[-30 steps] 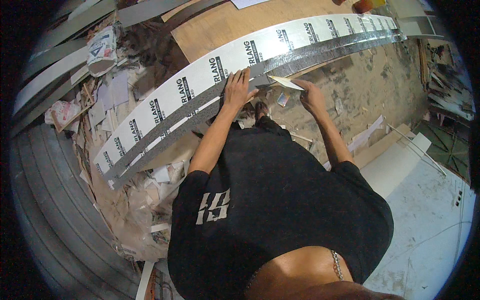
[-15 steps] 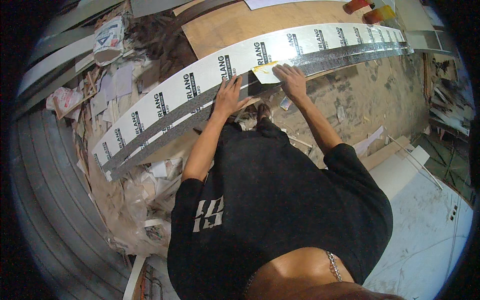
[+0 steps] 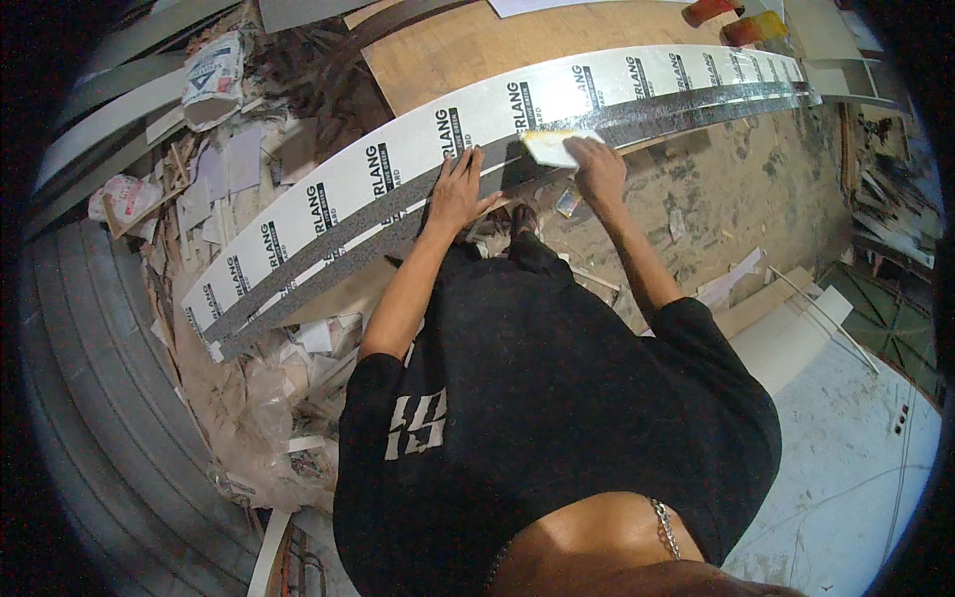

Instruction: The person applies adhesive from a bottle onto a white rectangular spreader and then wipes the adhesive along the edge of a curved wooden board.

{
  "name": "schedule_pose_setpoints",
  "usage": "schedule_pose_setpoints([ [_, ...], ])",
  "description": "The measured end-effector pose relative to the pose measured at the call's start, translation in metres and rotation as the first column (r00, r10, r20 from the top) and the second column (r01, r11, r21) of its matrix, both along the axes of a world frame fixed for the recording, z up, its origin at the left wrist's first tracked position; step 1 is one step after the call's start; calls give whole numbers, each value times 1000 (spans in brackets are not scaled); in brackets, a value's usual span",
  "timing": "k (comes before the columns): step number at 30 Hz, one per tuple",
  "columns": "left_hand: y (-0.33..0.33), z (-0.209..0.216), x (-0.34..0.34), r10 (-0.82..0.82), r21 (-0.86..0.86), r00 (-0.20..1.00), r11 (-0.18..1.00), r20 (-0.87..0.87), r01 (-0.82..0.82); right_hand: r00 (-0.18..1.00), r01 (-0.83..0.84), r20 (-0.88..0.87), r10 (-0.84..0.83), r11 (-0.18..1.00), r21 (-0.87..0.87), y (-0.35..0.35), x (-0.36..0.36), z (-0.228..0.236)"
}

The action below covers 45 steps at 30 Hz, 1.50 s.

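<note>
A long, curved white panel [image 3: 413,142] with repeated black print lies across in front of me. Along its near side run dark grey speckled strips [image 3: 343,221] with a white line between them; toward the right they look glossy and wet. My left hand [image 3: 460,194] rests flat on the near edge, fingers spread and thumb out to the side. In my right hand [image 3: 601,171] is a flat white spreader card [image 3: 550,149], yellow-stained along its far edge. It is tilted over the dark strip; whether it touches the surface I cannot tell.
A brown wooden board [image 3: 438,62] lies beneath and beyond the panel. At the far right are a red container [image 3: 708,12] and a yellow one [image 3: 756,28]. Scraps and a white sack [image 3: 213,82] lie at left, grey sheets [image 3: 109,418] beside them. A pale board [image 3: 846,438] is at right.
My right hand has moved a little right and toward me, lifting and turning the spreader card so its face shows more. My left hand has stayed in place on the panel.
</note>
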<state>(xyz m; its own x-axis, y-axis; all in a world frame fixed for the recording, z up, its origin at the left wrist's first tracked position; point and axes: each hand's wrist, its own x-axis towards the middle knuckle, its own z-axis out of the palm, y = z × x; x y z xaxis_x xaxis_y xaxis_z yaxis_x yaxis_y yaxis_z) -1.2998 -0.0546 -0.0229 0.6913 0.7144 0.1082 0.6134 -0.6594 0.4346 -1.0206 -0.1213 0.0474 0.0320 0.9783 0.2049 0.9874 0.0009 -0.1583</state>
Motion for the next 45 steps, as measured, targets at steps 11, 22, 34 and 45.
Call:
schedule_pose_setpoints([
  [11,-1,-5,2,10,72,1000,997,15,-11,999,-27,23,36,948,-318,24,-22,16],
  [22,-1,-10,5,22,83,999,996,-37,-18,967,-216,62,247,924,-315,-22,4,8],
  [34,1,2,-39,37,16,999,999,-1,-37,990,-117,-100,103,983,-144,-13,-46,20],
  [45,-1,6,-64,54,27,998,998,30,-55,984,-144,92,153,984,-101,17,-52,-29],
])
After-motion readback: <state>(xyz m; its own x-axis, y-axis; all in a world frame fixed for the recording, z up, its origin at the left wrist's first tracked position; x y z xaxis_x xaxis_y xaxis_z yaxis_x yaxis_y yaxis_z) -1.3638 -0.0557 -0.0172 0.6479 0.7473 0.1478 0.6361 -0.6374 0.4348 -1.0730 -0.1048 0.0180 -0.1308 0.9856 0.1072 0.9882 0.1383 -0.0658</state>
